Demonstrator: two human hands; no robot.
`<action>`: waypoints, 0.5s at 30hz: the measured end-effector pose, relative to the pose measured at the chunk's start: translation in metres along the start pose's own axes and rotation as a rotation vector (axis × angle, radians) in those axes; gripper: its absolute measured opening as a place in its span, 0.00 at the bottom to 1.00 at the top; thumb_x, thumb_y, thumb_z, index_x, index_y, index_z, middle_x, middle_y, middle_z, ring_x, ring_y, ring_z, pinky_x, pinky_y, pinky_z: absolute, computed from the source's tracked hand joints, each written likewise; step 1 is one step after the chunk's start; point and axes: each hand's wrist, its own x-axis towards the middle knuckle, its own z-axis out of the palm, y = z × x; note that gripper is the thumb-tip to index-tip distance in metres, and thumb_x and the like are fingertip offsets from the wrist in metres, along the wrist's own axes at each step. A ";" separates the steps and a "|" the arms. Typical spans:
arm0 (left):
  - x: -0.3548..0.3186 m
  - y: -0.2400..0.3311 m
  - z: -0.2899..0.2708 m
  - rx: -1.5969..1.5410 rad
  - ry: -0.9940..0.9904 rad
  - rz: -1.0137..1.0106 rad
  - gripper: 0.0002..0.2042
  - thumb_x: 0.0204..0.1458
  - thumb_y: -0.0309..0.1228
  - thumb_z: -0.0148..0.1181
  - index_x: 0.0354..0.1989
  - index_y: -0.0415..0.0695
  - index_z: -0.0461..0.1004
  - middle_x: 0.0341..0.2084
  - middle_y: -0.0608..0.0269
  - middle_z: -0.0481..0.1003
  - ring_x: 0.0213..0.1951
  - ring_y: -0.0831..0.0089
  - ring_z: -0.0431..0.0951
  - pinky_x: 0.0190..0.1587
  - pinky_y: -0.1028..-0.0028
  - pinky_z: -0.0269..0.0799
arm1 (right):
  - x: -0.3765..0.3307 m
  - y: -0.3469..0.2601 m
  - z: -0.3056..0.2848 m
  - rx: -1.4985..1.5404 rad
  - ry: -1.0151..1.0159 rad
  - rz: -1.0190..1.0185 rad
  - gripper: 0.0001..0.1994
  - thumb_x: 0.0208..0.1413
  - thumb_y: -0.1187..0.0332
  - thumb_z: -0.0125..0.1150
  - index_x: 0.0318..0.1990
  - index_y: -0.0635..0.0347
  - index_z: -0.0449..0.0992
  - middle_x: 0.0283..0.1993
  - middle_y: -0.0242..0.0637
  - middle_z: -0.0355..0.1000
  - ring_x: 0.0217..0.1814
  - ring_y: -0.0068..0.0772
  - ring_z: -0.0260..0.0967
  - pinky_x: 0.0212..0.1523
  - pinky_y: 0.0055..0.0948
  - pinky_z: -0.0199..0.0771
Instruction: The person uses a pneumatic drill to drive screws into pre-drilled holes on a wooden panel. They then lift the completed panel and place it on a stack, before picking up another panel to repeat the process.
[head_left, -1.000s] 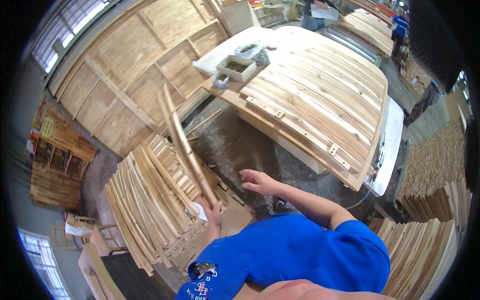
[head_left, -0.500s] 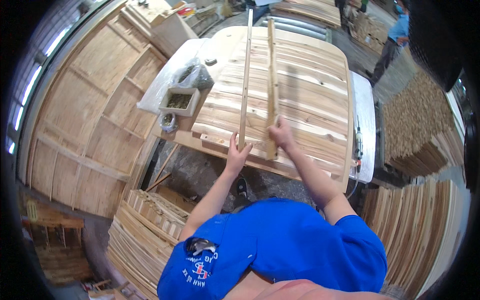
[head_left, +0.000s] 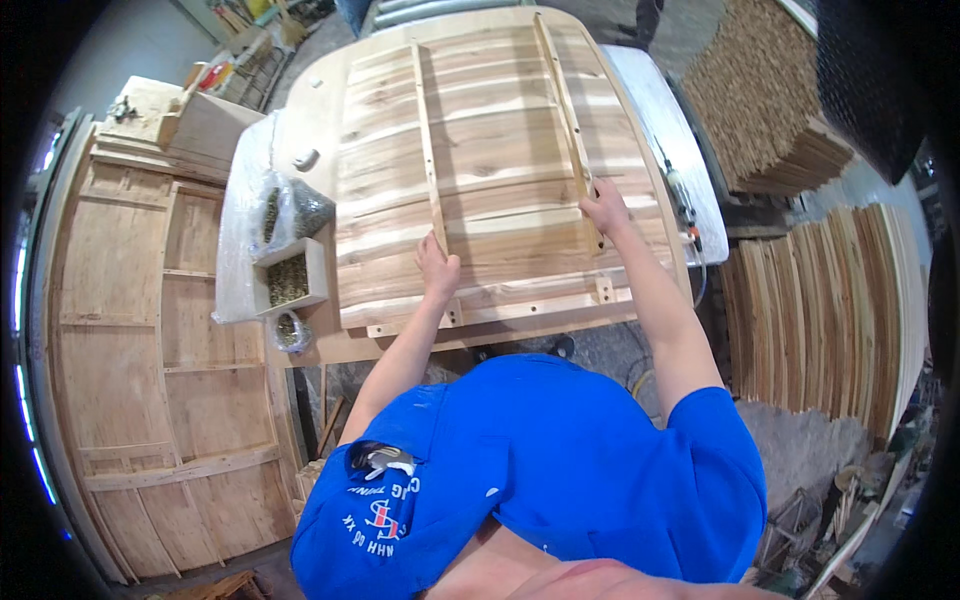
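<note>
A wide panel of striped wooden boards lies on the worktable in front of me. My left hand is closed round the near end of a long narrow wooden batten, which runs away from me across the panel's left part. With my right hand I grip a second batten near its close end, over the panel's right part. Dark holes dot both battens. Another strip runs along the panel's near edge, where a small wooden block also sits.
Left of the panel are an open box of small metal pieces, a plastic bag and a smaller bag. A power screwdriver lies at the right. Stacked boards stand beyond it, and large framed panels at far left.
The two battens have moved farther apart, the left one leftward and the right one rightward, and now lie lower over the panel. My view has shifted, and the other person's upper body has left it.
</note>
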 end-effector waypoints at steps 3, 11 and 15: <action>-0.001 0.000 0.009 0.133 -0.055 -0.102 0.32 0.37 0.30 0.53 0.57 0.41 0.56 0.49 0.43 0.60 0.52 0.48 0.59 0.56 0.56 0.54 | 0.005 0.014 -0.001 -0.216 -0.042 0.121 0.22 0.43 0.59 0.56 0.47 0.59 0.67 0.38 0.52 0.72 0.43 0.53 0.68 0.44 0.45 0.67; 0.068 -0.011 0.005 0.115 0.060 -0.067 0.35 0.36 0.32 0.55 0.60 0.49 0.56 0.49 0.44 0.60 0.52 0.50 0.60 0.56 0.57 0.55 | -0.014 -0.014 0.014 -0.279 -0.163 0.167 0.23 0.47 0.54 0.54 0.48 0.57 0.63 0.39 0.52 0.72 0.43 0.53 0.69 0.43 0.48 0.68; 0.054 -0.005 0.010 -0.096 -0.005 -0.052 0.35 0.37 0.28 0.53 0.60 0.47 0.56 0.48 0.44 0.60 0.52 0.50 0.60 0.55 0.60 0.57 | -0.038 -0.011 0.007 -0.287 -0.145 0.240 0.22 0.47 0.54 0.54 0.47 0.57 0.64 0.37 0.52 0.72 0.42 0.52 0.70 0.42 0.47 0.68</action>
